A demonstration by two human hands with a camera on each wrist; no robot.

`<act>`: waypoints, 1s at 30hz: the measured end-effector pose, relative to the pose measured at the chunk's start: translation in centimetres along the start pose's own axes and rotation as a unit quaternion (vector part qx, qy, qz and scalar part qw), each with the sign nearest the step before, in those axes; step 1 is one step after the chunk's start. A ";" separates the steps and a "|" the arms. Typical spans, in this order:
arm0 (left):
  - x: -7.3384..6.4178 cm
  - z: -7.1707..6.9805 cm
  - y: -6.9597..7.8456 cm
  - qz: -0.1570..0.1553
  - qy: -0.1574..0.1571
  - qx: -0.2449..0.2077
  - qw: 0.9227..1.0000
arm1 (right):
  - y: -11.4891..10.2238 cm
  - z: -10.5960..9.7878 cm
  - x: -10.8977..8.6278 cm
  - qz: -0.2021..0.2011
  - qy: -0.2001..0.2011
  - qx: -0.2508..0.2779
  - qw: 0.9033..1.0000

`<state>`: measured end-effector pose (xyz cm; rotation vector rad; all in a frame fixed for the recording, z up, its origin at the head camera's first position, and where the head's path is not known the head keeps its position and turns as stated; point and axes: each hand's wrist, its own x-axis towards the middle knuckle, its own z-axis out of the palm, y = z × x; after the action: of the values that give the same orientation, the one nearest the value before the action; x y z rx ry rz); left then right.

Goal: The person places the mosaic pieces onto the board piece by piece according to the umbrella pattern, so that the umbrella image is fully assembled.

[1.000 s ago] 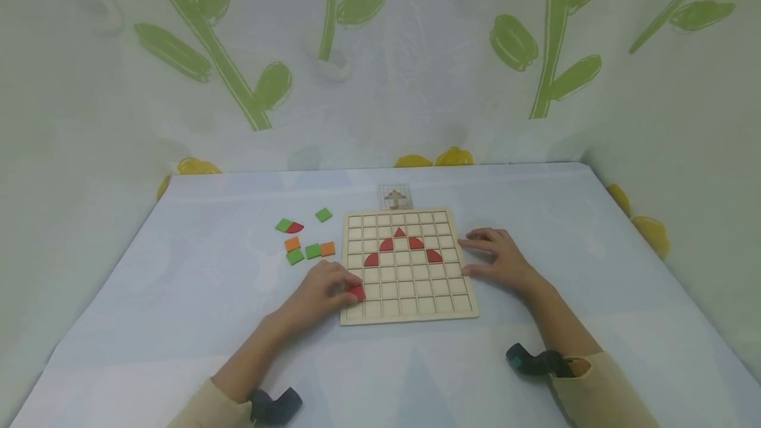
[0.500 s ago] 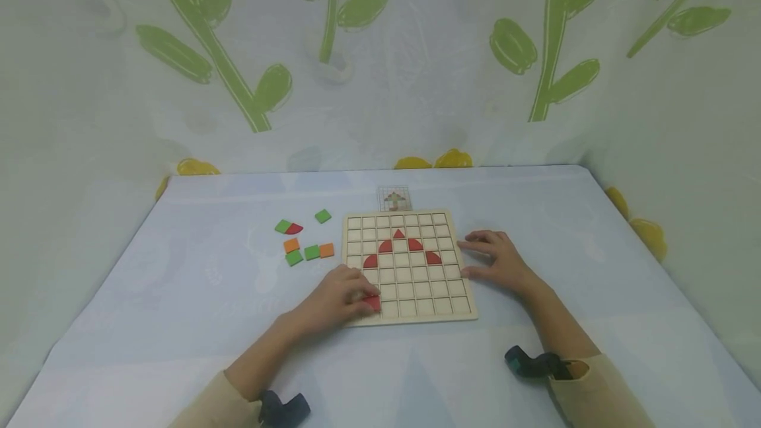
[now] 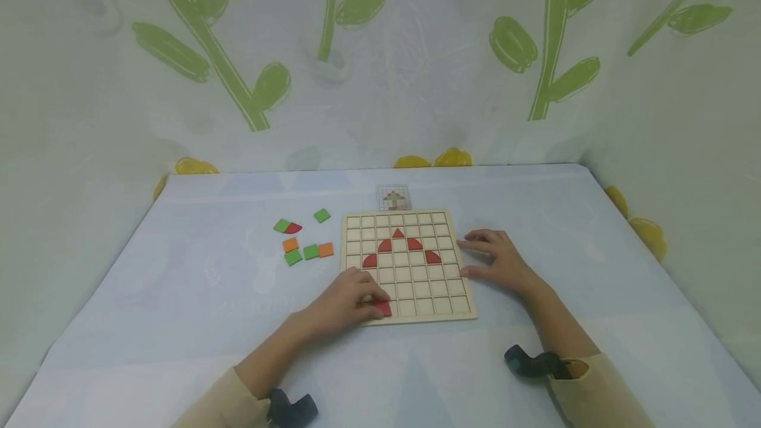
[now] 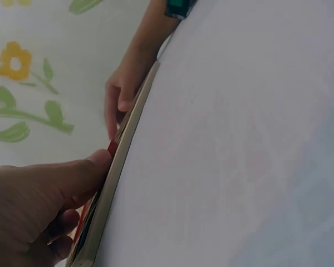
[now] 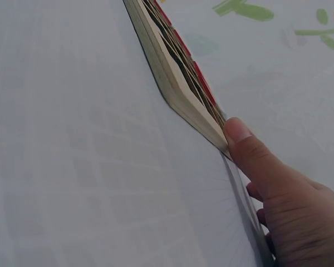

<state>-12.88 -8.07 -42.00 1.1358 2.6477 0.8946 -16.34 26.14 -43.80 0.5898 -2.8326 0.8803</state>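
Left hand has moved rightward, fingers pinching a red piece; right hand has fingers apart.

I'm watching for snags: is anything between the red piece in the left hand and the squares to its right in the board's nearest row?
Nothing visible. The left hand pinches the red piece at that row, where no other piece shows to its right. The right hand touches the board farther back, off that row.

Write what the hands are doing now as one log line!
left hand: holds red piece at near edge of board | right hand: at board's right edge | left of board: loose pieces, green, orange, red
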 end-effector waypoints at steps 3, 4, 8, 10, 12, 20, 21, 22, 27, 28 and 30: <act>0.1 0.2 0.1 -0.001 -0.002 0.004 1.000 | 0.0 0.0 0.0 0.004 -0.005 0.001 1.000; 0.2 0.2 0.1 -0.001 -0.003 0.005 1.000 | -0.1 0.0 0.0 0.005 -0.006 0.001 1.000; 0.3 0.3 0.3 -0.003 -0.008 0.002 1.000 | -0.2 -0.1 0.1 0.008 -0.007 0.002 1.000; 0.4 0.4 0.4 -0.005 -0.012 -0.001 1.000 | -0.2 -0.1 0.1 0.008 -0.007 0.002 1.000; 0.4 0.4 0.5 -0.009 -0.016 -0.005 1.000 | -0.2 -0.1 0.0 0.007 -0.006 -0.001 1.000; 0.6 0.4 0.8 -0.012 -0.010 -0.005 1.000 | -0.1 -0.1 0.1 0.003 -0.004 0.002 1.000; 0.6 0.5 0.8 -0.013 -0.009 -0.004 1.000 | 0.0 0.0 0.1 0.004 -0.005 0.002 1.000; 0.6 0.5 0.8 -0.013 -0.007 -0.003 1.000 | 0.0 0.0 0.1 0.005 -0.006 0.004 1.000; 0.7 0.6 0.8 -0.022 -0.005 -0.009 1.000 | 0.0 0.0 0.1 0.011 -0.009 0.007 1.000; 0.7 0.7 0.7 -0.023 -0.003 -0.009 1.000 | 0.0 0.0 0.1 0.012 -0.009 0.008 1.000; 0.7 0.8 0.6 -0.025 0.002 -0.013 1.000 | 0.0 0.1 0.1 0.014 -0.009 0.009 1.000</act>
<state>-12.76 -6.87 -42.21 1.0571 2.6474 0.9205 -16.41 26.10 -43.84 0.5652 -2.8593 0.9108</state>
